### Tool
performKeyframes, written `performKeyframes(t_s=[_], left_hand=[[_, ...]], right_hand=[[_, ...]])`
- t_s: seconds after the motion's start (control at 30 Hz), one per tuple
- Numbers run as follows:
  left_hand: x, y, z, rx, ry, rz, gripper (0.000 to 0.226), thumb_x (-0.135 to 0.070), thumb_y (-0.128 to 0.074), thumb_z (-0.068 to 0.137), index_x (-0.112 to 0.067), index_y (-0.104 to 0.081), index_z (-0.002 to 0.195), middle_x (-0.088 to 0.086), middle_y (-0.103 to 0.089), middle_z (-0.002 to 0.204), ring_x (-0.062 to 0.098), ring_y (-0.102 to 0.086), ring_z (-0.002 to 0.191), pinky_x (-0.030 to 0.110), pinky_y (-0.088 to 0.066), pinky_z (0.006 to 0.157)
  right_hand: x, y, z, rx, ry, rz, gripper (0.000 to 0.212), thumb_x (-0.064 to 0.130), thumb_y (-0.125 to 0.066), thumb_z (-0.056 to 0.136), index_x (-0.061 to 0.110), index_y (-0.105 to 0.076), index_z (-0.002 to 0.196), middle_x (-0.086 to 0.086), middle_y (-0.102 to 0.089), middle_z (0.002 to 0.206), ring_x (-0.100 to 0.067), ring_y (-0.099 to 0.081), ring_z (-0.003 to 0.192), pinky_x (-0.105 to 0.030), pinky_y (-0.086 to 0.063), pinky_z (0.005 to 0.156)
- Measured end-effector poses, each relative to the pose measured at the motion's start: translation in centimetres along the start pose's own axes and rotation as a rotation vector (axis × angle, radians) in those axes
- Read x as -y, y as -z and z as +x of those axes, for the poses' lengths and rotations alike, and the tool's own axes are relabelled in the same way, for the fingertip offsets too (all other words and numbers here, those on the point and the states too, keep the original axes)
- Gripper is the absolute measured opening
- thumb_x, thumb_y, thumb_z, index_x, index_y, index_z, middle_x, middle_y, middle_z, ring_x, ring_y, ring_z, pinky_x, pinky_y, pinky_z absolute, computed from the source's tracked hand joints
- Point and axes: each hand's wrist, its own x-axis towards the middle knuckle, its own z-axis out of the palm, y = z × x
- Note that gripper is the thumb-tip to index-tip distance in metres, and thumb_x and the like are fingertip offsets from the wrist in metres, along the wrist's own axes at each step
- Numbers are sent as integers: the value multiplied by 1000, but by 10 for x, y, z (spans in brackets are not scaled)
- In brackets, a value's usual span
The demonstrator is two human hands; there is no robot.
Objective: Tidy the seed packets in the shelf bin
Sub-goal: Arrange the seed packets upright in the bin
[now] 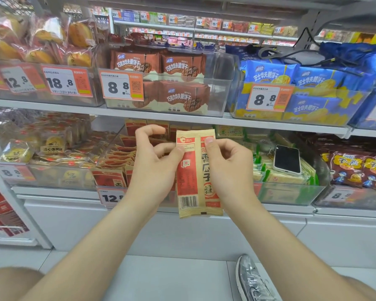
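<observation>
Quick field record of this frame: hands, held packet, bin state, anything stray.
held: seed packet, upright, in front of the bin
left hand: pinches the packet's left edge near the top
right hand: pinches the packet's top right part
in bin: more packets, stacked unevenly
stray: phone lying on green packets in the next bin

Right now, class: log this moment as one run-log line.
left hand: pinches seed packet left edge | right hand: pinches packet top | seed packet: upright, in front of bin | phone: lying in next bin
</observation>
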Motion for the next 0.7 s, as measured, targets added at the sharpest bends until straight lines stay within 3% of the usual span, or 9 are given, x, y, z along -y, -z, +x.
performKeyframes(t_s=[0.1, 0.27, 0.33, 0.47, 0.6, 0.7], left_hand=[[1, 0, 0, 38, -136, 157, 6, -14, -69, 104, -14, -64, 109, 2, -78, 99, 11, -74, 80, 35, -64, 72], [4, -1, -3, 16, -174, 262, 30, -37, -82, 93, -13, -64, 98, 0, -79, 96, 26, -77, 85, 44, -66, 74], [4, 1, -1, 0, -189, 273, 32, -38, -84, 91, -14, -64, 97, -3, -80, 95, 24, -78, 83, 43, -66, 74], [5, -1, 0, -26, -248, 333, 16, -28, -78, 98, -17, -69, 93, -10, -80, 88, 11, -77, 77, 33, -65, 72], [6, -1, 3, -6, -248, 346, 14, -22, -70, 103, -17, -74, 91, -2, -80, 82, 19, -77, 77, 38, -64, 70], [4, 1, 3, 20, -216, 312, 13, -22, -70, 104, -17, -76, 94, -4, -82, 86, 12, -79, 80, 30, -64, 70]], right_hand=[[2, -1, -5, -16, 169, -82, 35, 29, -64, 106, 19, -67, 73, 8, -69, 66, -5, -60, 63, -32, -50, 63], [0, -4, -10, 40, 228, -106, 42, 35, -53, 108, 12, -58, 73, -4, -64, 69, -24, -59, 70, -46, -49, 65], [0, -5, -11, 24, 236, -96, 40, 34, -53, 109, 15, -59, 74, 0, -65, 70, -20, -60, 70, -44, -49, 65], [1, -4, -11, -5, 203, -62, 33, 30, -53, 112, 15, -62, 83, 1, -68, 76, -17, -63, 72, -46, -53, 69], [1, -4, -10, -2, 123, -9, 34, 32, -49, 113, 17, -63, 86, -2, -72, 81, -24, -68, 78, -48, -57, 75], [2, -4, -9, 28, 8, 91, 36, 33, -49, 114, 15, -65, 87, -4, -74, 80, -17, -67, 72, -42, -57, 71]])
